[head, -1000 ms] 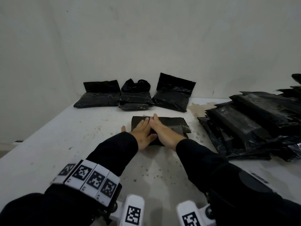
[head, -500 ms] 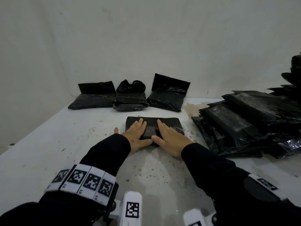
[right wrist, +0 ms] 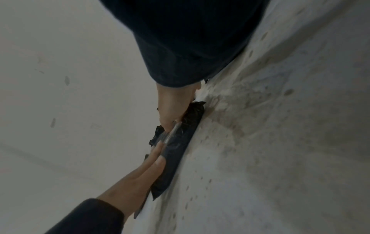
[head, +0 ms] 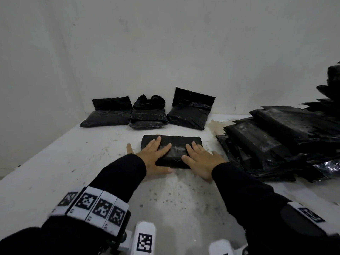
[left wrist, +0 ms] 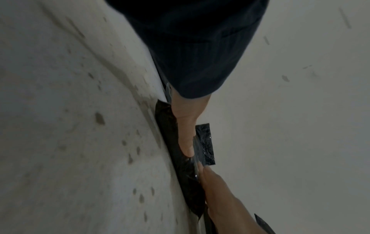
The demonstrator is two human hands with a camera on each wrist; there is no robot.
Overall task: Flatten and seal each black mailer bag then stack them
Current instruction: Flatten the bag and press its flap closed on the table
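- The left hand (head: 153, 156) lies palm down, fingers straight and spread, thumb out toward the right hand.
- The right hand (head: 201, 160) lies flat alongside, fingers straight; its thumb seems extended.
- Both forearms reach forward in dark sleeves.

Left hand (left wrist: 185, 126) and right hand (left wrist: 222, 196) press flat on the black mailer bag (left wrist: 186, 178).

White speckled table (head: 55, 162), one black mailer bag (head: 176, 142) flat mid-table, three filled bags (head: 147, 118) along the wall, heaped bags (head: 276, 137) at right.
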